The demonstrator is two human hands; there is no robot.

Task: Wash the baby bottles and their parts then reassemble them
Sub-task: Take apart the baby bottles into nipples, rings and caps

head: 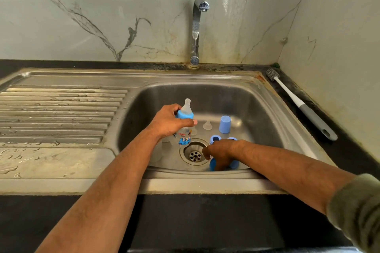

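The left hand (167, 122) gripped an upright baby bottle (184, 127) by its blue collar, over the sink (257, 104) basin. The right hand (221, 153) reached among blue parts near the drain (195, 155); its grip I couldn't tell. A blue cap (224, 124) and loose nipple (207, 125) stood inside.

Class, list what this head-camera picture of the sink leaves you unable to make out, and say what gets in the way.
1. What the right hand holds: its back covers all but bits of blue.
2. The bottle neck: wrapped by the left hand.
3. The bottle label text: too small.
4. The clear pieces behind the left wrist: partly hidden, see-through.
5. The right sleeve: cut off by the frame edge.
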